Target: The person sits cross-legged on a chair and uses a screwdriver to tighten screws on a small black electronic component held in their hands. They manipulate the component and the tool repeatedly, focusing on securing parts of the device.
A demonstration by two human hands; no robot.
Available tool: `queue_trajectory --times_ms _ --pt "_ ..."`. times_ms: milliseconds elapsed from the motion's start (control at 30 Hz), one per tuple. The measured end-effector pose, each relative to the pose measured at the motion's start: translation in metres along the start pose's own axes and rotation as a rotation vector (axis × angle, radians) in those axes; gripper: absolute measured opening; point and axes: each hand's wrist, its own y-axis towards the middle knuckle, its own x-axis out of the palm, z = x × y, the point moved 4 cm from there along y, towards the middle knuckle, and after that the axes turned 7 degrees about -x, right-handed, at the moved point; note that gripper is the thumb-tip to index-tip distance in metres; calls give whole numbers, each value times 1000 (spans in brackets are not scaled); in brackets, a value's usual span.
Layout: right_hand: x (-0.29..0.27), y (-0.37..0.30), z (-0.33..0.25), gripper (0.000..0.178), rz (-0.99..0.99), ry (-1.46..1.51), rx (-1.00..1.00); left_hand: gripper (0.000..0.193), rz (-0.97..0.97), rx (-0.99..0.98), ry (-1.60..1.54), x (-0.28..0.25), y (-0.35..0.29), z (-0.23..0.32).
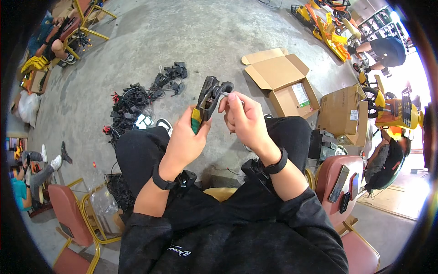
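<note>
Above my knees, my left hand is closed around a black plastic bracket-like part with a ribbed block on its upper left and a round, ring-like end on its upper right. A yellow and green section shows at its lower end, between my left fingers. My right hand pinches a thin metal rod against the part, just below the round end. Most of the rod is hidden by my right fingers, so I cannot tell its exact kind.
On the floor ahead to the left lies a heap of black cables and small devices. An open cardboard box and a closed one stand on the right. Phones rest on a red chair; several people sit or bend around the edges.
</note>
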Motion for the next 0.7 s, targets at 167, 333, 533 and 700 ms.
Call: queue_trajectory --times_ms 167,333,533,700 --pt "-10 2 -14 24 13 -575 -290 17 -213 -228 -276 5 -2 1" --pt "-12 6 -1 31 -78 8 -11 15 -151 -194 -348 6 0 -2" --pt "3 4 10 33 -133 417 141 14 -35 -135 -143 4 2 -2" --pt "9 0 4 33 -149 648 263 14 99 -27 9 -1 0 2"
